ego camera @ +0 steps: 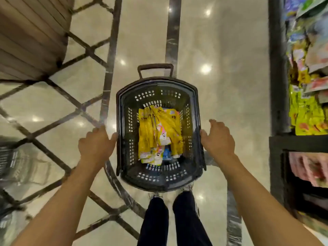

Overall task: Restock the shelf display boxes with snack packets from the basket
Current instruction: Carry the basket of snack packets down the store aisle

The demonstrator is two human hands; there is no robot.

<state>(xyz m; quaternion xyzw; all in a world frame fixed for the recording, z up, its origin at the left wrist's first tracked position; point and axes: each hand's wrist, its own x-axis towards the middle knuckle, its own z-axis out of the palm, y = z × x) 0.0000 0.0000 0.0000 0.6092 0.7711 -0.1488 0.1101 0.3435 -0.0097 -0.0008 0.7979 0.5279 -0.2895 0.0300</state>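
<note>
Legs: two legs in dark trousers (170, 219) are seen at the bottom edge, with the feet just at the near end of the basket.
Left hand: the left hand (97, 144) is held palm down just outside the basket's left rim; the thumb is laid against the rim, the fingers are loosely extended, and nothing is grasped.
Right hand: the right hand (219, 139) is held the same way at the right rim, thumb touching it, fingers relaxed and spread over nothing.
Spacing: the hands are kept well apart, with the basket between them.
Basket: a dark plastic basket (156, 183) with perforated walls is stood on the floor in front of the feet.
Snack packets: a heap of mostly yellow snack packets (159, 134) is piled on the basket's bottom.
Handle: a dark pull handle (155, 67) is raised at the basket's far end.
Floor: a glossy pale floor (230, 50) is crossed by dark inlaid lines.
Shelf: a dark shelf unit (276, 68) is seen at the right, stocked with yellow packs (305, 114); its details are blurred.
</note>
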